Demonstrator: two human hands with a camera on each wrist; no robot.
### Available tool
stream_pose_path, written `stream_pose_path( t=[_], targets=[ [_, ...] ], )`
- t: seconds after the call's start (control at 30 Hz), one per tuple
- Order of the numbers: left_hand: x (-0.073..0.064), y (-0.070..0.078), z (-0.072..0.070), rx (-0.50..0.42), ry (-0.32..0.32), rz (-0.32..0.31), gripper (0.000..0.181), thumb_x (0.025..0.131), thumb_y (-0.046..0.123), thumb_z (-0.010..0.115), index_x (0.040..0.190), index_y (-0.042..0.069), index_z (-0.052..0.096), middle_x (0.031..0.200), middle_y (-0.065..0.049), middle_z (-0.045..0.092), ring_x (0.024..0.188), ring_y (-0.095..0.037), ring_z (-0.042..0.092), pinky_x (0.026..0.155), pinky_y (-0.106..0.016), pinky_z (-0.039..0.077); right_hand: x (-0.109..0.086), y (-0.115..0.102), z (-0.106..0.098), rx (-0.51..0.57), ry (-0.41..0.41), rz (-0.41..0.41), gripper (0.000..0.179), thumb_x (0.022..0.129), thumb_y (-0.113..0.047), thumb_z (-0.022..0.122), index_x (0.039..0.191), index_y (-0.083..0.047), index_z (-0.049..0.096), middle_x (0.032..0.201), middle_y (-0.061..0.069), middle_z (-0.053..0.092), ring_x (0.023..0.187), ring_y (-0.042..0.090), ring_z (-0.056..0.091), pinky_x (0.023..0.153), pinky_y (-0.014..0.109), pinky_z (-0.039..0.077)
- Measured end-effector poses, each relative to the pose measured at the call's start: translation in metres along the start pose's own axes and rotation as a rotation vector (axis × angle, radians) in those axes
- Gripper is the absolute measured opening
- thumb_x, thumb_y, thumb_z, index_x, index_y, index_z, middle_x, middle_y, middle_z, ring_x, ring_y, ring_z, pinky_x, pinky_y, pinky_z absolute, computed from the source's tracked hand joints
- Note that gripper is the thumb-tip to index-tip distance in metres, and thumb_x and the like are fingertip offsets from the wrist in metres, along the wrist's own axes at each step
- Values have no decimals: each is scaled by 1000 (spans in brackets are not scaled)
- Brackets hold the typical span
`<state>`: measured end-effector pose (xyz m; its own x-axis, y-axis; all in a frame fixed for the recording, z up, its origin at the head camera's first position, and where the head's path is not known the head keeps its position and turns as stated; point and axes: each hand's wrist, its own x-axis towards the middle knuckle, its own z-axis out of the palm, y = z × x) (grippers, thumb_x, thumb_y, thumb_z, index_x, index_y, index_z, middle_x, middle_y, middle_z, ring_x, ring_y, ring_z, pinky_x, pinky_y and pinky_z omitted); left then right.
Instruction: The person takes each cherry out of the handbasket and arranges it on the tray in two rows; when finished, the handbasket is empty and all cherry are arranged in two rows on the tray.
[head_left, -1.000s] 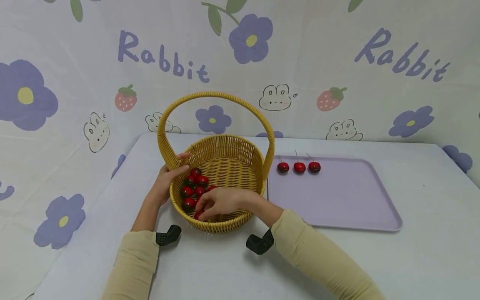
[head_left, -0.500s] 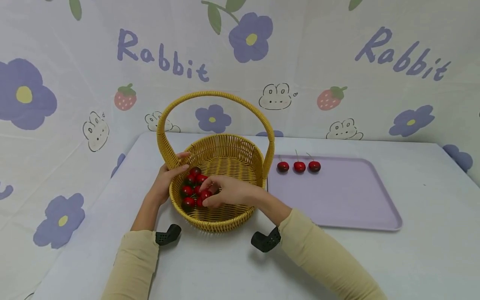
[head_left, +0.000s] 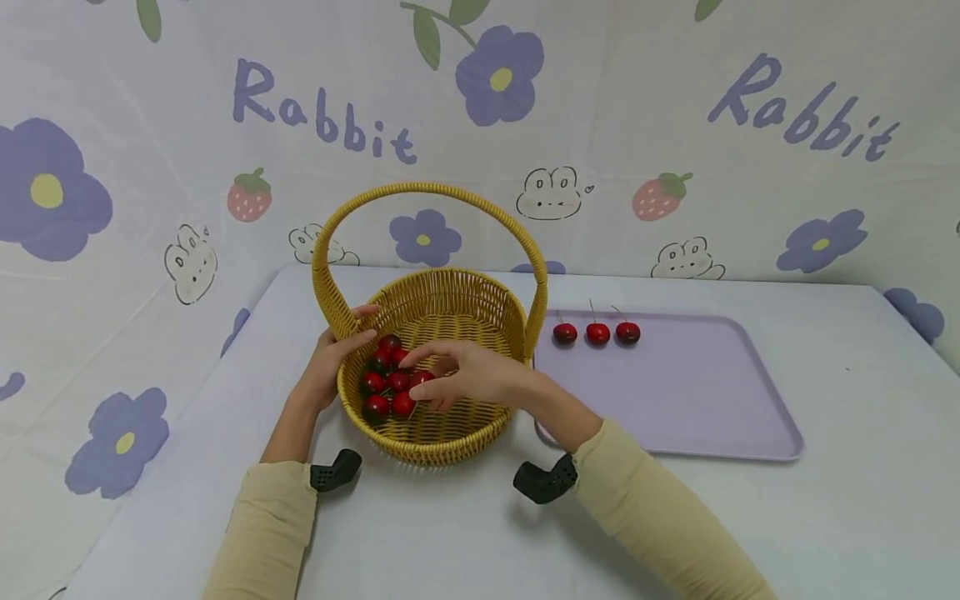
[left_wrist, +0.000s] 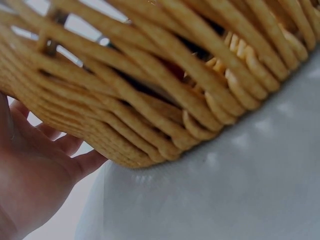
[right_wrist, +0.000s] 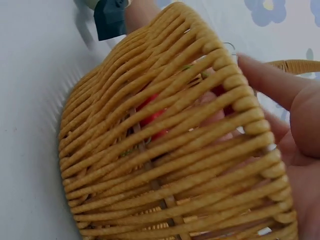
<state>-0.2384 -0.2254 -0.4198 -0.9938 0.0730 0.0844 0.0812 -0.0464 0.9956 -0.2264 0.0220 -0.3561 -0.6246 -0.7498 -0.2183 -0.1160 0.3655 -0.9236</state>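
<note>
Currently, my left hand [head_left: 324,367] grips left side of yellow wicker basket [head_left: 435,454], thumb over rim by handle base, fingers against outer wall. My right hand [head_left: 472,373] over basket interior, released: thumb and index parted, just beside cluster of cherries [head_left: 377,407]; whether fingertips touch fruit, cannot tell. Cluster lies on left part of basket floor. Right of basket: lilac tray [head_left: 675,392], row of three cherries [head_left: 597,334] at its far left corner, stems up. Under basket, white table [head_left: 420,533].
</note>
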Motion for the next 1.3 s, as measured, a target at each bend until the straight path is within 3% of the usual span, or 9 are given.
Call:
stream_pose_path(
  t=[0.13, 0.3, 0.4, 0.63, 0.8, 0.93, 1.17, 1.3],
  targets=[
    [0, 0, 0, 0, 1, 5, 49, 95, 12, 52, 140, -1, 39, 144, -17, 35, 131, -30, 34, 109, -45, 24, -6, 0, -4, 93, 1, -11, 40, 89, -23, 69, 127, -11, 61, 107, 11, 65, 95, 31, 64, 89, 45, 48],
    [1, -1, -1, -9, -2, 5, 49, 95, 11, 52, 140, -3, 38, 144, -19, 34, 131, -31, 33, 109, -46, 23, -12, 3, -10, 130, 7, -36, 42, 87, -18, 71, 127, -9, 59, 105, 10, 63, 94, 25, 64, 88, 39, 49],
    [1, -1, 0, -12, 1, 1, 49, 96, 11, 52, 140, -4, 37, 144, -19, 35, 131, -31, 34, 109, -45, 22, -19, 3, -14, 154, 31, -64, 40, 88, -15, 71, 125, -9, 59, 104, 12, 64, 97, 29, 64, 89, 40, 49],
    [0, -1, 1, -11, 4, -9, 49, 96, 11, 51, 141, -3, 38, 144, -19, 34, 130, -30, 35, 109, -44, 23, -39, 0, -22, 49, 217, -105, 35, 87, -26, 72, 119, -14, 64, 113, 4, 60, 102, 22, 58, 91, 40, 46],
    [0, -1, 1, -2, 13, -8, 48, 95, 10, 51, 140, -2, 39, 144, -18, 35, 129, -30, 36, 109, -44, 23, -58, -10, -33, 151, 288, -177, 35, 89, -21, 69, 122, -11, 61, 111, 11, 59, 102, 26, 57, 90, 41, 48],
    [0, 0, 1, 2, 12, -8, 48, 96, 11, 50, 140, -2, 39, 144, -17, 34, 130, -30, 35, 109, -44, 23, -75, -18, -45, 148, 333, -238, 32, 91, -16, 66, 121, -7, 60, 109, 13, 61, 98, 28, 58, 85, 37, 49],
    [0, 0, 2, -11, 4, -7, 49, 96, 11, 50, 141, -2, 37, 145, -18, 33, 131, -31, 33, 110, -44, 22, -104, -24, -69, 113, 460, -216, 32, 92, -19, 65, 121, -8, 56, 108, 13, 63, 95, 28, 60, 72, 29, 46],
    [0, 1, 1, -9, 3, -5, 48, 96, 10, 50, 141, -2, 37, 145, -18, 34, 131, -30, 34, 109, -44, 23, -116, -22, -83, 179, 508, -274, 28, 93, -18, 64, 117, -8, 56, 110, 13, 61, 95, 25, 63, 74, 23, 50]
  ],
)
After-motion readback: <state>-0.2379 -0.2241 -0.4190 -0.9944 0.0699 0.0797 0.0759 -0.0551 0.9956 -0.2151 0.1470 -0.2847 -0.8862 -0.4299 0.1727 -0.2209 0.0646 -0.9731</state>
